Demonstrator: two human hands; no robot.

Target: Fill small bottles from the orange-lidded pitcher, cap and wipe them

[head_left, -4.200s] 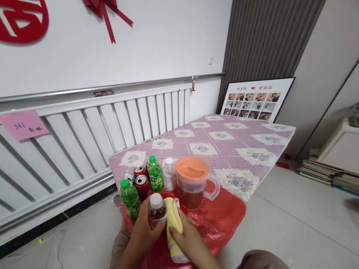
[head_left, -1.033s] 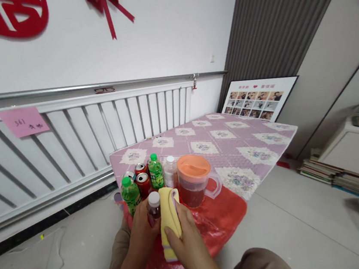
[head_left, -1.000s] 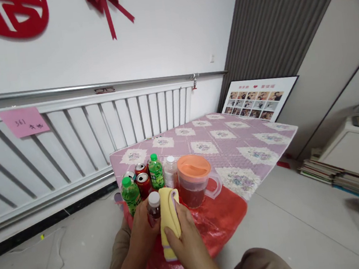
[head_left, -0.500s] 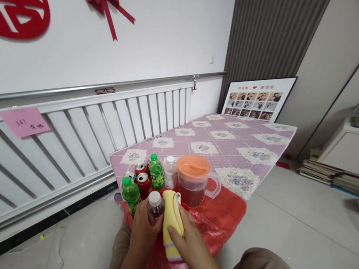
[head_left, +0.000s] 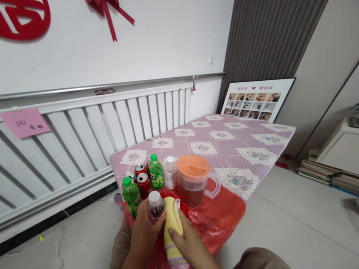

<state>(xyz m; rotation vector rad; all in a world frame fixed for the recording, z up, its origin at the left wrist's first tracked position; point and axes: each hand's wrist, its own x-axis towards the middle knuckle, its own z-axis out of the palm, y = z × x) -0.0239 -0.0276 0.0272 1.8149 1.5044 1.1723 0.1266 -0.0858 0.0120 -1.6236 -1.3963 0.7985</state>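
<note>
Holds a white-capped plastic bottle [head_left: 156,204] of dark liquid in the left hand [head_left: 146,224], with fingers wrapped round the far side and thumb closed across the near side, just below the cap. Grips a folded yellow cloth [head_left: 172,226] edged in pale purple with the right hand [head_left: 188,239], pinching the folds between thumb on top and fingers at the right edge. Keeps bottle and cloth side by side, seemingly touching, above a shiny red plastic sheet [head_left: 221,216]; cannot tell whether the bottle's base meets the sheet, being hidden by hand and cloth.

Just beyond the cloth, shows a clear plastic pitcher [head_left: 192,189] part-filled with reddish-brown liquid, fitted with an orange lid [head_left: 192,166] and turned handle to the right. Just left of that, shows a clear white-capped bottle [head_left: 170,175], upright, then a rear green-capped bottle [head_left: 156,174]. Farther left, includes a front green-capped bottle [head_left: 131,198] near the left hand, with a front red can [head_left: 144,186], a rear red can [head_left: 140,169] and a blue-topped can [head_left: 129,175] grouped between and behind. Beyond, spreads into a lilac floral quilted cover [head_left: 183,145], alongside a white radiator [head_left: 85,132] bearing a pink note [head_left: 25,123]
</note>
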